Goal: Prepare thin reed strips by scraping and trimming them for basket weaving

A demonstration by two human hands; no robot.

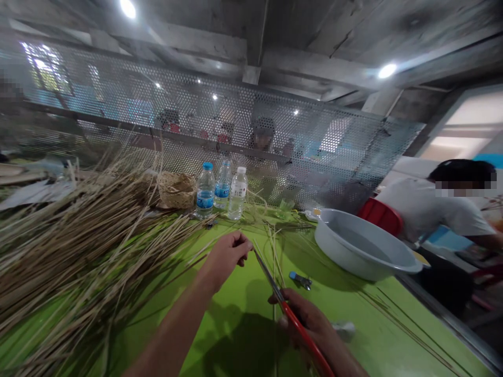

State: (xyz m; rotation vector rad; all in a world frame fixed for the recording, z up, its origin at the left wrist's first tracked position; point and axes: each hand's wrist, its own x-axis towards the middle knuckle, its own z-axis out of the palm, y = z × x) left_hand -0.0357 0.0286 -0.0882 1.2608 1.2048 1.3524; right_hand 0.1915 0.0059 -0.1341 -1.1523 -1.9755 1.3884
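Note:
My right hand [304, 317] is wrapped round long scissors [271, 277] with red handles. Their slim metal blades point up and left over the green table. At the blade tips, my left hand [231, 248] is closed in a pinch between thumb and forefinger. What it pinches is too small to make out. Several pale plant strips [274, 246] lie on the table just beyond the blades. A small metal clip with a blue end [301, 279] rests right of the scissors.
A large heap of dried stalks [78, 235] covers the left side. Behind stand a woven basket [176, 189] and three plastic bottles [205, 191]. A grey-white basin [357, 246] of water sits at right. Beyond it a person [432, 209] leans near a red chair [380, 215]. A perforated metal screen [236, 120] runs behind.

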